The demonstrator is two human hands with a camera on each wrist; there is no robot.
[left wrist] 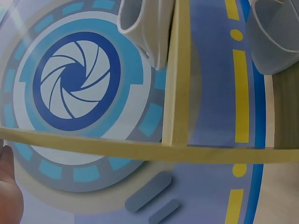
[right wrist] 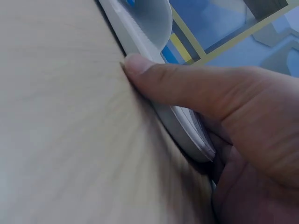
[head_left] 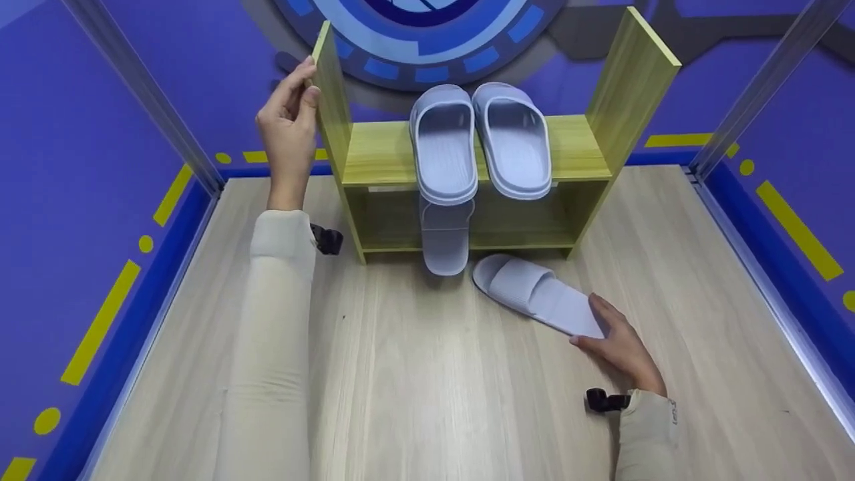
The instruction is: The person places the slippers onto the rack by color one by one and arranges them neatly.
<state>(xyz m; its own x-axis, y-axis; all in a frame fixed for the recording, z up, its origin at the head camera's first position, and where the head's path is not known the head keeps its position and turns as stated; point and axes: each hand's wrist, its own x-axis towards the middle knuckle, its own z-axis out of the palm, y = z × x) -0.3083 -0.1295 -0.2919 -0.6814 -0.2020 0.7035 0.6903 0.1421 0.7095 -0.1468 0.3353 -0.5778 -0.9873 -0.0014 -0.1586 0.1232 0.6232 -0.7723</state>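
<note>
My right hand (head_left: 624, 347) grips the heel end of a pale grey slipper (head_left: 568, 307) that lies aslant in front of the shoe rack, its toe end toward the rack. In the right wrist view the thumb (right wrist: 182, 86) presses along the sole's edge, with the other fingers largely hidden. My left hand (head_left: 290, 117) touches the left side panel (head_left: 332, 107) of the wooden shoe rack near its top front corner, fingers on the outer side. Only a bit of that hand (left wrist: 9, 196) shows in the left wrist view, beside the panel's edge.
Two pale slippers (head_left: 446, 150) stand side by side on the rack's upper shelf (head_left: 377, 157), heels outward. Another slipper (head_left: 446, 250) sticks out from the lower level. The rack's right panel (head_left: 634, 100) rises opposite. Blue patterned walls (head_left: 60, 167) enclose the wood-grain surface (head_left: 401, 374).
</note>
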